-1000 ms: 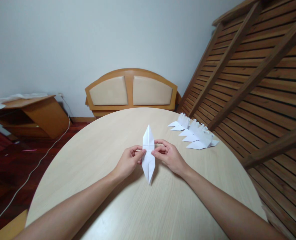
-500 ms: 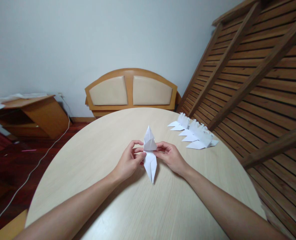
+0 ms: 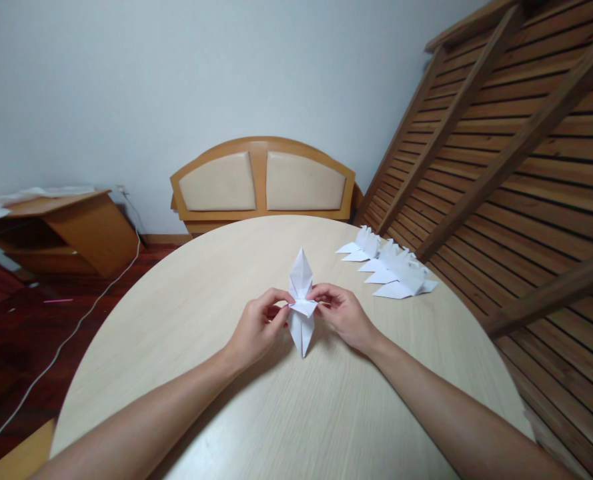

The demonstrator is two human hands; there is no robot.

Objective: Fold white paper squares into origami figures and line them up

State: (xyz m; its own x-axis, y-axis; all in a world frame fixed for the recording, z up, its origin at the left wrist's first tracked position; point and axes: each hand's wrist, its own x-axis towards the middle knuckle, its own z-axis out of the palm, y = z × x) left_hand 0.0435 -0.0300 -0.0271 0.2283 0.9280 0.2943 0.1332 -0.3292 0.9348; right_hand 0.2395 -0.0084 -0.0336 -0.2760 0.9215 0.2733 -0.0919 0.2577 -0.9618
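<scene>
A folded white origami paper (image 3: 302, 330) is held over the middle of the table, one long point facing away from me and the other toward me. A small triangular flap stands out at its centre. My left hand (image 3: 262, 323) pinches the left side of that middle part between thumb and forefinger. On the opposite side, my right hand (image 3: 343, 313) has its thumb and fingers closed on the paper's right edge. Several finished white paper cranes (image 3: 396, 270) stand close together at the table's far right.
The round pale wooden table (image 3: 186, 287) fills the space before me. Beyond it stands a headboard with cream panels (image 3: 306, 181) against the wall. Slatted wood (image 3: 516, 173) leans at the right. At the left are a low desk (image 3: 86, 230) and a white cable (image 3: 79, 327) on the floor.
The origami's centre flap has tipped down toward me, showing the far point in full. Both hands have shifted slightly and now pinch the paper at its middle corners.
</scene>
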